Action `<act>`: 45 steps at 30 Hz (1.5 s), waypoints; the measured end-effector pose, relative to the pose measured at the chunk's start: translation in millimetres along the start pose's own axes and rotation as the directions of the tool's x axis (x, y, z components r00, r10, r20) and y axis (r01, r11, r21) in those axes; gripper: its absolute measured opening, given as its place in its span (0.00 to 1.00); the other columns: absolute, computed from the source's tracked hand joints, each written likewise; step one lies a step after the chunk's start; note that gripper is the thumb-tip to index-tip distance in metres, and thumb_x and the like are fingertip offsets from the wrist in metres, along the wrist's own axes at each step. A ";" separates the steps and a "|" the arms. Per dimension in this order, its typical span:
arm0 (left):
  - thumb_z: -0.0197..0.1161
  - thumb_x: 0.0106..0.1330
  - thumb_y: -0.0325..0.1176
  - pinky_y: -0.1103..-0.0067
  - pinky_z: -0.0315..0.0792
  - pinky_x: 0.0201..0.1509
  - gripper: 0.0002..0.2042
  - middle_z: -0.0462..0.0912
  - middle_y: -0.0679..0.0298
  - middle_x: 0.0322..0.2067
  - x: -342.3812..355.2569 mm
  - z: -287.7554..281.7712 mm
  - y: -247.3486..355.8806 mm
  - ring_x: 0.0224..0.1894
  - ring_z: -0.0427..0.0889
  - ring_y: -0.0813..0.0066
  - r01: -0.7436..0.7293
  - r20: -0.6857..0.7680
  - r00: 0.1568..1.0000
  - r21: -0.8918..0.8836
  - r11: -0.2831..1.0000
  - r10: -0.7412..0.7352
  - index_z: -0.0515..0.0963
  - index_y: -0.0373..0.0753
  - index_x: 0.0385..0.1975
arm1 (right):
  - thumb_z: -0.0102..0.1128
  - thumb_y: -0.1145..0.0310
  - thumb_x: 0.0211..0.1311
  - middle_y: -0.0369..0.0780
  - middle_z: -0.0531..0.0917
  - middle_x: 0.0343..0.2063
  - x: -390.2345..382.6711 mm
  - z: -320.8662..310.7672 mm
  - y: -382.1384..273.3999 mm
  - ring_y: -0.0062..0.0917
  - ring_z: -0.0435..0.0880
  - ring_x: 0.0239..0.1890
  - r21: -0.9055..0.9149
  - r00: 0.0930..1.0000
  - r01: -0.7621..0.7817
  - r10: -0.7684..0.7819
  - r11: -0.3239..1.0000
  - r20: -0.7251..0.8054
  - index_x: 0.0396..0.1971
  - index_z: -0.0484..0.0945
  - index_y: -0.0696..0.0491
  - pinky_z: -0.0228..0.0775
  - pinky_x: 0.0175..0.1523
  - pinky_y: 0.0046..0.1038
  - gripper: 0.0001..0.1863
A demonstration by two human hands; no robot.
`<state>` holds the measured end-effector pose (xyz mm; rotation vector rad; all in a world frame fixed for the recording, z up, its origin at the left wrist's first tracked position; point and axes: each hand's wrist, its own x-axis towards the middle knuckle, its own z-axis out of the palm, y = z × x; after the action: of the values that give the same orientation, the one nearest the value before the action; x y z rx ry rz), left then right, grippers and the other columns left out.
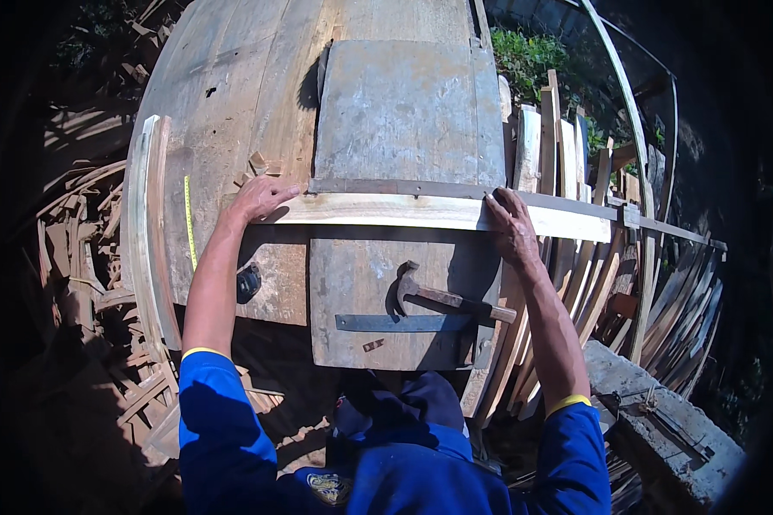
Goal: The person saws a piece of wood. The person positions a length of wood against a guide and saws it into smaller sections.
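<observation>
A long pale wooden board (386, 209) lies crosswise in front of me. Along its far edge runs a dark metal bar (464, 190), with a block-like fitting (629, 215) toward its right end. My left hand (264, 199) grips the board's left end, its fingers over the top and pointing right. Farther right, my right hand (513, 227) is closed over board and bar, fingertips curled on the far side. Nearer to me, a claw hammer (442, 297) lies on the work surface beside a flat metal ruler (402, 323). Neither hand touches them.
A raised wooden panel (404, 112) lies on the plank table (232, 103). At left are a yellow measuring tape blade (190, 223), its dark case (248, 282) and long strips (150, 215). Wood offcuts (77, 249) are heaped left; upright boards (567, 163) and a concrete block (670, 421) stand right.
</observation>
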<state>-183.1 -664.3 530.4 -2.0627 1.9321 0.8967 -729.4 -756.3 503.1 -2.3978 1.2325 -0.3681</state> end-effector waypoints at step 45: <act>0.76 0.48 0.59 0.53 0.48 0.78 0.55 0.57 0.48 0.73 13.6 65.2 226.0 0.76 0.53 0.48 -0.439 -0.361 0.751 0.352 0.826 0.553 0.55 0.39 0.74 | 0.54 0.77 0.55 0.44 0.72 0.63 -8.4 4.8 6.5 0.41 0.67 0.70 0.043 0.987 0.051 -0.044 0.998 -0.154 0.59 0.79 0.48 0.60 0.74 0.38 0.28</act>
<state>-418.5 -674.4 531.5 -1.7271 2.7656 0.2069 -736.7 -751.6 495.4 -2.3998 1.2188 -0.5993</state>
